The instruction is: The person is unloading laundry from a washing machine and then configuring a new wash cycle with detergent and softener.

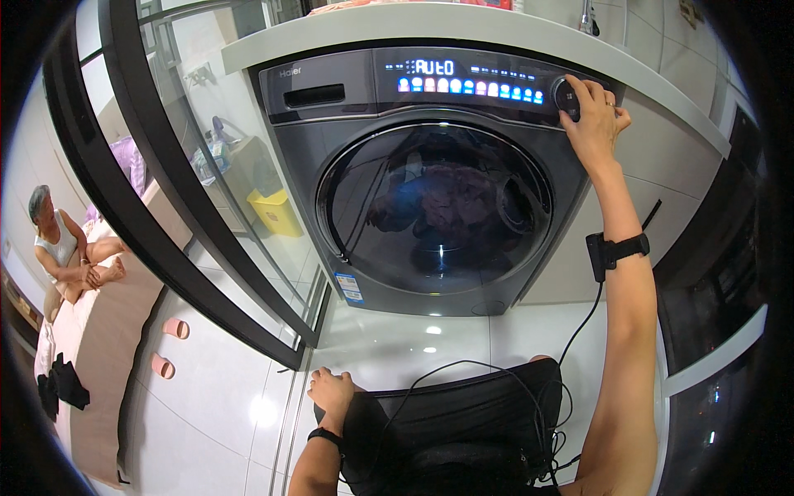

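Observation:
A dark grey front-loading washing machine point(289, 149) stands in front of me under a pale countertop. Its round knob point(567, 97), at the right end of the lit panel, is gripped by my right hand point(592, 124), with the thumb and fingers around the rim. The display point(434, 68) glows white above a row of coloured icons. Behind the closed round glass door point(438, 207), cloth shows dimly. My left hand point(332, 392) rests by my left knee at the edge of my black clothing point(447, 422), its fingers curled in, with nothing seen in them.
Black-framed glass door panels point(207, 182) stand on the left. Beyond them, a person point(66, 248) sits on a bed point(124, 347), near pink slippers point(169, 347). A yellow bin point(275, 212) shows through the glass. A black cable point(591, 322) runs from my right wrist strap to my lap.

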A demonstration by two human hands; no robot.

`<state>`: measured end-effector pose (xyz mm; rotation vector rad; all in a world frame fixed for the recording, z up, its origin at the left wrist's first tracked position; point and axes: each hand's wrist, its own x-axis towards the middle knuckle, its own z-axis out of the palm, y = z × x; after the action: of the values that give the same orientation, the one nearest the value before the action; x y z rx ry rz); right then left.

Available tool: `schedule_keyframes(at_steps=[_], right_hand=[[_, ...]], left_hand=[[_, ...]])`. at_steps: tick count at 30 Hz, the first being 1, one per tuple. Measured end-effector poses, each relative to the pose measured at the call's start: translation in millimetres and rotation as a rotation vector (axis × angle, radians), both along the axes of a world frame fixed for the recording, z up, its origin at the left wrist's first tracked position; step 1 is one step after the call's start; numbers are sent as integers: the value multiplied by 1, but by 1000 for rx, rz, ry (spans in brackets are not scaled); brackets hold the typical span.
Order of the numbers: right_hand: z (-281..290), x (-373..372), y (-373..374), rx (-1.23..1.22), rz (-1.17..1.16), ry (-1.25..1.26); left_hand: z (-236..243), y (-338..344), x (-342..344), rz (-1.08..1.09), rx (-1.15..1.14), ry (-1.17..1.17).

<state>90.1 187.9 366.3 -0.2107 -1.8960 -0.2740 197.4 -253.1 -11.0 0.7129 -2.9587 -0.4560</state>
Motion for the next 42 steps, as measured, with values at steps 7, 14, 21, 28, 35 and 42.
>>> schedule_keyframes(at_steps=[7,14,21,28,35,42], right_hand=[[1,-1,0,39,-28,24],[2,-5,2,-45,-126,34],[-3,-3,0,7,-51,56],[-2,-2,1,32,-24,32],[-1,-3,3,19,-59,27],[-2,-5,4,-34,-114,37]], left_hand=[[1,0,1,-2,13,9],[1,0,0,-2,0,-2],[-3,-3,-1,8,-2,-9],[-4,-3,-1,11,5,-7],[2,0,0,1,12,-8],[4,1,1,-2,12,-3]])
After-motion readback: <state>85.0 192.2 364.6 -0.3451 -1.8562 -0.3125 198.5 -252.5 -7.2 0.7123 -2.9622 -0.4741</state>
